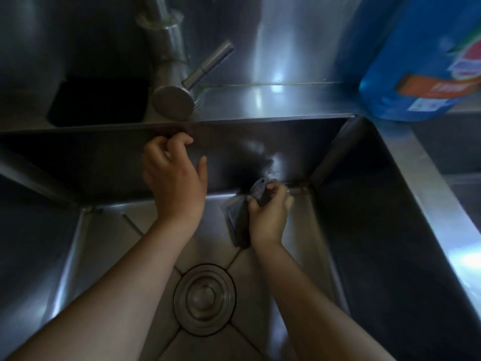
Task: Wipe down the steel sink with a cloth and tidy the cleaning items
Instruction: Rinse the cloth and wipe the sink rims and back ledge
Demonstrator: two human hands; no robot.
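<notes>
The steel sink (364, 230) fills the head view, with its round drain (205, 299) at the bottom centre. My right hand (269, 214) grips a bunched grey cloth (240, 220) down at the far right corner, where the floor of the basin meets the back wall. My left hand (174, 175) is raised in front of the back wall, fingers loosely curled near the rim, holding nothing. Whether its fingertips touch the steel is unclear.
A steel faucet (173, 84) with a lever handle stands on the back ledge. A black rectangular item (97, 101) lies to its left. A large blue detergent bottle (416, 56) stands at the right back corner of the counter.
</notes>
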